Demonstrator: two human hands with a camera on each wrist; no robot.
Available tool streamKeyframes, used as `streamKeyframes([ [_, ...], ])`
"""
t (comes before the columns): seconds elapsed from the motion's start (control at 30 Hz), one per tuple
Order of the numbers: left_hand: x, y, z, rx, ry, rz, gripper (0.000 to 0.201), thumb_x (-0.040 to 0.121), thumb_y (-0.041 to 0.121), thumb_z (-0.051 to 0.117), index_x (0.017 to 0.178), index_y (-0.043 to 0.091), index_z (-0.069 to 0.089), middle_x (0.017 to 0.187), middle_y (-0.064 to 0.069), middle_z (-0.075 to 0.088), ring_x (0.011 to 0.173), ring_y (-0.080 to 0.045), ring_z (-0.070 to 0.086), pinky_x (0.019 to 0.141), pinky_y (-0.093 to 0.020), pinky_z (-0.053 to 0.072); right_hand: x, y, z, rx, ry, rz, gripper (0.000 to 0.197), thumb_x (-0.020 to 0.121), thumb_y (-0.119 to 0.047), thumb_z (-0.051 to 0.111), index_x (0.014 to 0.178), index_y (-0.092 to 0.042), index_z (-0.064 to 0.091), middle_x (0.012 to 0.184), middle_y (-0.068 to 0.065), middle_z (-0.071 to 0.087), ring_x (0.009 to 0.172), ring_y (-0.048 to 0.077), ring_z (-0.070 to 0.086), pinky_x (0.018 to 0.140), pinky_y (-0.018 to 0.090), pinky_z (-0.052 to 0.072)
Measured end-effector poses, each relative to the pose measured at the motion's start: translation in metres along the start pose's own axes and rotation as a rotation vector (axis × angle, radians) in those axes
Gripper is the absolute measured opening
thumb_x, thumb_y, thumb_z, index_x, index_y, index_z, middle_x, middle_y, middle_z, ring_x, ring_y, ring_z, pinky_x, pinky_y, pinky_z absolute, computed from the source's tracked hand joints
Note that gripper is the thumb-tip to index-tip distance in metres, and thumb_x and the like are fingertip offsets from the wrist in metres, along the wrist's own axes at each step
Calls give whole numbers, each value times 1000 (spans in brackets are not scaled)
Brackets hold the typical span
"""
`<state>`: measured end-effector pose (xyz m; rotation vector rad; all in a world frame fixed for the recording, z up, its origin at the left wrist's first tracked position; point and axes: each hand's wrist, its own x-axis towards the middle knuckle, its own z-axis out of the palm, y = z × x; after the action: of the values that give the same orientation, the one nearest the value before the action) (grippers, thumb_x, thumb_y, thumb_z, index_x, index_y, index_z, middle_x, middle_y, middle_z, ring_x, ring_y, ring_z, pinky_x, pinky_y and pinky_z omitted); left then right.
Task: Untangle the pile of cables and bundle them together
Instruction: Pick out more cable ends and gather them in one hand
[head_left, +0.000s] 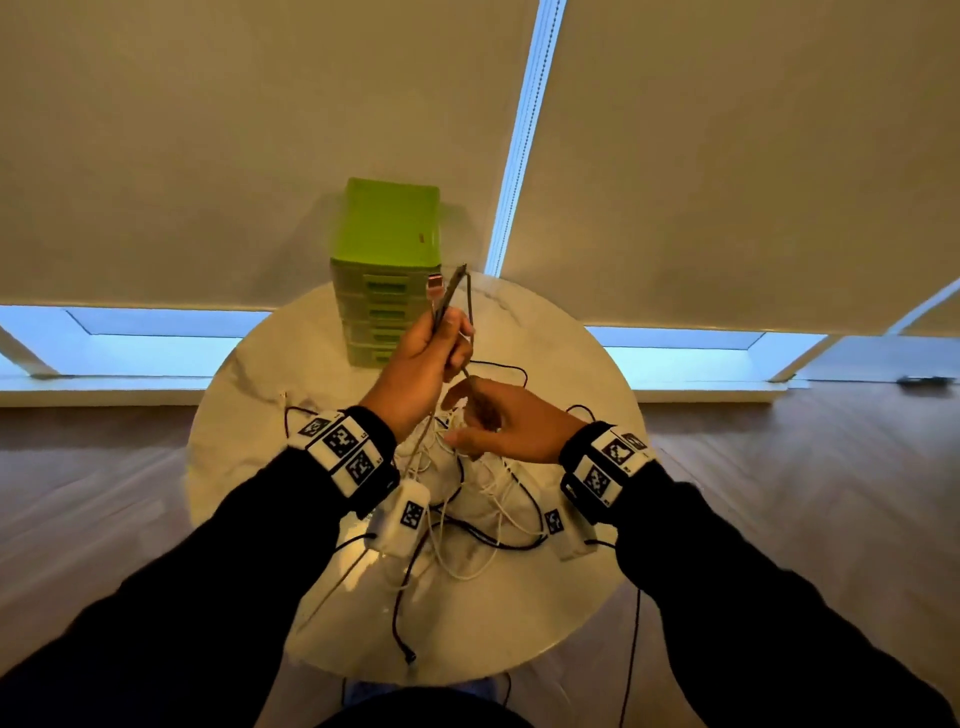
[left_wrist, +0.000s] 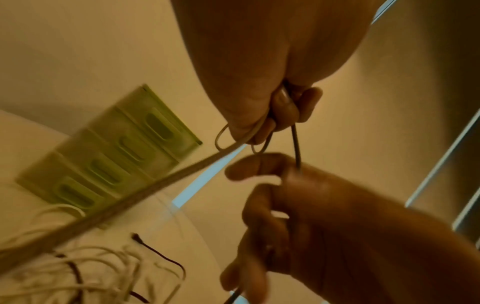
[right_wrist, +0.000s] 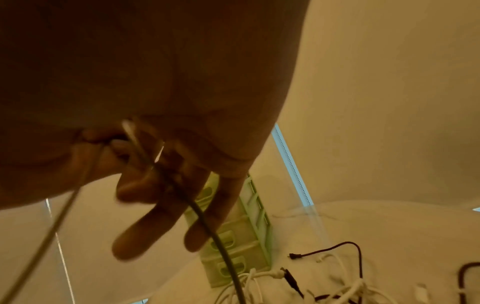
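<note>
In front of the green drawers (head_left: 387, 270), the left hand (head_left: 423, 358) is gripping a folded cable (head_left: 448, 291); right fingers (head_left: 457, 397) are pinching its tail. The tangle (head_left: 467, 499) is lying unsorted on the worktop (head_left: 249, 395).

You have a round white marble-look table (head_left: 249, 395) standing on a wood floor (head_left: 93, 499). Take the green drawer unit (head_left: 387, 270) as your landmark: it stands upright at the table's far edge, four drawers stacked, fronts facing you. On your side of it, at the table's middle, lies the tangled pile of cables (head_left: 467, 499), white loops crossed by dark ones. Left of that pile a dark cable end (head_left: 291, 415) curls alone. Nearer you than the unit, another dark cable (head_left: 402, 613) trails to the table's near edge.
</note>
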<state>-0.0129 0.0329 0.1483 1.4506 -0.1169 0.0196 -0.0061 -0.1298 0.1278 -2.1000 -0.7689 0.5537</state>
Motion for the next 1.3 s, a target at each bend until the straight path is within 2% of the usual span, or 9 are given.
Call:
streamKeyframes([
  [0.07, 6, 1, 23, -21, -60, 3, 29, 110, 32, 34, 95, 19, 56, 65, 11, 46, 57, -5, 38, 55, -24, 32, -21, -9, -2, 6, 153, 0, 9, 100, -40, 54, 100, -33, 49, 77, 2, 56, 64, 7, 50, 65, 27, 43],
  [0.17, 14, 1, 51, 5, -78, 10, 31, 110, 32, 35, 103, 18, 62, 76, 6, 46, 56, -3, 37, 55, -19, 32, -58, 1, -11, 12, 474, 52, 27, 106, -41, 34, 91, -23, 48, 76, 0, 52, 66, 7, 48, 67, 28, 42],
  [0.3, 18, -6, 88, -44, -60, -83, 34, 109, 39, 35, 103, 19, 61, 77, 6, 42, 54, -4, 36, 54, -20, 35, -120, 37, -27, -54, 748, 219, 34, 108, -39, 33, 86, -20, 50, 73, -10, 53, 69, 8, 51, 68, 29, 43],
  [0.43, 8, 0, 123, -299, -204, -214, 37, 110, 36, 33, 92, 18, 58, 71, 6, 42, 50, -6, 29, 52, -21, 24, -186, 79, -26, -217, 581, 621, 30, 107, -33, 35, 97, -19, 59, 82, -1, 62, 75, 21, 59, 68, 31, 43],
  [0.57, -9, 1, 150, -416, -371, -329, 39, 109, 40, 34, 86, 17, 55, 63, 6, 39, 47, -7, 26, 64, -35, 10, -240, 111, 6, -1, 379, 982, 18, 103, -24, 40, 113, -19, 54, 100, 11, 69, 76, 25, 68, 64, 29, 50],
  [0.7, -27, -11, 164, -430, -431, -393, 39, 110, 38, 32, 82, 16, 51, 60, 4, 38, 47, -9, 30, 55, -27, 23, -247, 106, 35, -62, 332, 814, 59, 94, -24, 63, 147, -24, 38, 145, 4, 47, 133, 23, 48, 105, 32, 40],
  [0.8, -35, -25, 166, -402, -459, -425, 39, 110, 38, 32, 83, 15, 51, 60, 3, 40, 51, -11, 36, 51, -22, 31, -226, 76, 44, 55, 340, 539, 81, 89, -24, 70, 155, -28, 24, 159, -1, 32, 143, 13, 32, 114, 30, 29],
  [1.03, -30, -54, 153, -110, -406, -304, 46, 108, 46, 27, 94, 20, 62, 77, 4, 58, 70, -11, 51, 62, -28, 35, -189, 37, 43, 111, 627, 349, 27, 98, -45, 55, 119, -29, 47, 93, 5, 65, 82, 22, 65, 80, 43, 58],
  [1.3, -27, -63, 125, 99, -333, -254, 47, 109, 46, 29, 89, 22, 64, 79, -1, 57, 68, -10, 45, 64, -25, 36, -192, 59, 25, 111, 921, 367, 21, 106, -33, 42, 97, -20, 56, 78, 3, 68, 75, 18, 68, 74, 32, 58],
])
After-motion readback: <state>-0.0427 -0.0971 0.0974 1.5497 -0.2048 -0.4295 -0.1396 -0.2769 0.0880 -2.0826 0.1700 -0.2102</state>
